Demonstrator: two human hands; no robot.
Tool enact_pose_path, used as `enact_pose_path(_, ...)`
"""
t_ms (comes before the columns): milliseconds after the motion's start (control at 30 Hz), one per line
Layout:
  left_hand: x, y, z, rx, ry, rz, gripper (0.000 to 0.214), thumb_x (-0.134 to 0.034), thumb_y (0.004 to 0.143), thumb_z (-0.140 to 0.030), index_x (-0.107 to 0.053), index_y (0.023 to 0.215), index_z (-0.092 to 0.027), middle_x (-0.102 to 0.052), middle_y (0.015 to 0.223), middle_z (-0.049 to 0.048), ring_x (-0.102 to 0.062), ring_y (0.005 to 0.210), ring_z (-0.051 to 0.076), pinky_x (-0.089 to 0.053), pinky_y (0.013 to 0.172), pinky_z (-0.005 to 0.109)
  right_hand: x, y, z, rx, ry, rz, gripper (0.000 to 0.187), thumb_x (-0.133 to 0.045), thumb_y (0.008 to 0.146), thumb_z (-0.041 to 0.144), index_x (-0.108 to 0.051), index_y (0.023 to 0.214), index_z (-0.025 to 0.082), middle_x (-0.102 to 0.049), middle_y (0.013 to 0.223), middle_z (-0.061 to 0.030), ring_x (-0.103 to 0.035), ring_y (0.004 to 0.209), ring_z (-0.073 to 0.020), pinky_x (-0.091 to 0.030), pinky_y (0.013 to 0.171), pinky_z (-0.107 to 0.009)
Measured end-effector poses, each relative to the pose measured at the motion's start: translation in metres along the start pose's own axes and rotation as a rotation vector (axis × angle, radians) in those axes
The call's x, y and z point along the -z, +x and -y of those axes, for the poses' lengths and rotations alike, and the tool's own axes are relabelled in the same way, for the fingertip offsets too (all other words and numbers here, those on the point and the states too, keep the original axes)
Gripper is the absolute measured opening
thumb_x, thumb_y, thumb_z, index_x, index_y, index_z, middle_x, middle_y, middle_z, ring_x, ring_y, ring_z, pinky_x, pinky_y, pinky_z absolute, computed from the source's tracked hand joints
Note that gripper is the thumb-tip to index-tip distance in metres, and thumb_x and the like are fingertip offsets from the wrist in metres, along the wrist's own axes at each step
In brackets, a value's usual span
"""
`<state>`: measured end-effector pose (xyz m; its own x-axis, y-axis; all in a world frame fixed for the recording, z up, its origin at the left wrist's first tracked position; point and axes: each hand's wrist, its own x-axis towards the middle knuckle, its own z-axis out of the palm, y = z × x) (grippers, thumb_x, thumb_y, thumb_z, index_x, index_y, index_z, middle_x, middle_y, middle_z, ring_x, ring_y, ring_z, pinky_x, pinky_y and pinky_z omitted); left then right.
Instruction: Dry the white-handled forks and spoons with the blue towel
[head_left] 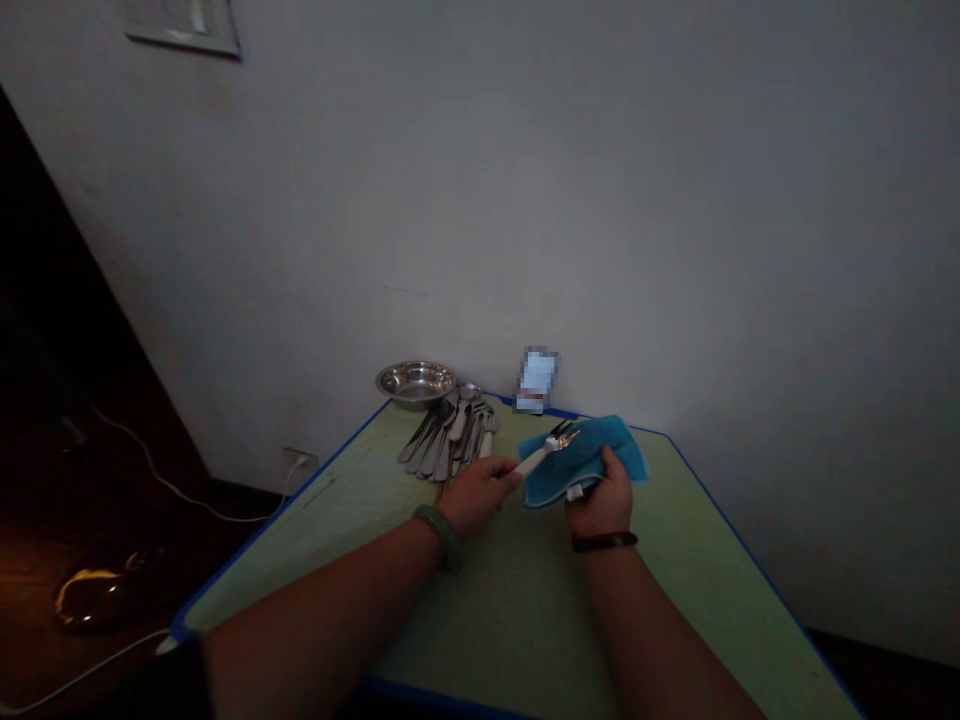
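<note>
My left hand point(481, 493) is closed around the pale handle of a fork point(541, 455), whose metal tines point up and to the right. Behind the tines spreads a blue cloth point(589, 455) with a small white tag on its lower edge. My right hand point(606, 500) grips this cloth from below, its thumb lying on top. Whether the tines touch the cloth I cannot tell. Left of my left hand lies a pile of cutlery point(439, 445), with several metal handles fanned toward me and a few pale-handled pieces among them.
A shiny steel bowl point(416, 385) stands at the table's back left corner. A phone-like lit screen point(537, 380), pixelated, leans against the wall behind the cloth. The green table point(495, 620) has a blue edge. A white cable point(187, 500) runs to a wall socket on the left.
</note>
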<state>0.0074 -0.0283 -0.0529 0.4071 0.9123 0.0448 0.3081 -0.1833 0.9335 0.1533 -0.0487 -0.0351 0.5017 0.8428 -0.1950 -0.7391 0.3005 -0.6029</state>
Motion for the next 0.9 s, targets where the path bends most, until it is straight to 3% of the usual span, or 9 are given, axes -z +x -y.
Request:
enact_pose_path(367, -0.001, 0.000, -0.004, 0.008, -0.007, 0.011, 0.037, -0.046, 0.070, -0.042, -0.059, 0.091, -0.015, -0.053, 0.064, -0.0009, -0.043, 0.051, 0.009, -0.035, 0.050, 0.020, 0.001, -0.002, -0.005, -0.086, -0.065, 0.026, 0.021, -0.053, 0.067, 0.029, -0.058, 0.084, 0.019, -0.068, 0.070, 0.0014, -0.063, 0.068, -0.0164, -0.051, 0.066, -0.034)
enact_pose_path(533, -0.003, -0.002, -0.007, -0.020, 0.048, -0.018, 0.037, -0.046, 0.069, -0.043, -0.062, 0.089, -0.015, -0.059, 0.073, 0.0021, -0.051, 0.065, 0.013, -0.039, 0.059, 0.022, 0.000, -0.007, -0.007, -0.109, -0.157, 0.011, 0.016, -0.056, 0.064, 0.028, -0.059, 0.074, 0.016, -0.066, 0.062, 0.0010, -0.061, 0.054, -0.0140, -0.052, 0.057, -0.029)
enact_pose_path(667, -0.005, -0.001, -0.008, -0.055, 0.037, 0.004, 0.035, -0.045, 0.070, -0.041, -0.063, 0.087, -0.017, -0.061, 0.081, 0.0019, -0.053, 0.074, 0.015, -0.040, 0.066, 0.023, -0.001, -0.011, -0.007, -0.077, -0.190, 0.039, 0.017, -0.058, 0.063, 0.029, -0.061, 0.074, 0.017, -0.067, 0.067, 0.0000, -0.061, 0.057, -0.0143, -0.051, 0.055, -0.027)
enact_pose_path(900, -0.003, -0.003, -0.013, -0.016, 0.020, 0.047, 0.036, -0.045, 0.071, -0.041, -0.063, 0.087, -0.015, -0.059, 0.068, 0.0010, -0.051, 0.064, 0.013, -0.037, 0.056, 0.021, 0.001, -0.006, -0.008, -0.053, -0.169, 0.054, 0.019, -0.057, 0.064, 0.030, -0.059, 0.077, 0.016, -0.064, 0.060, 0.0024, -0.060, 0.055, -0.0129, -0.051, 0.059, -0.028)
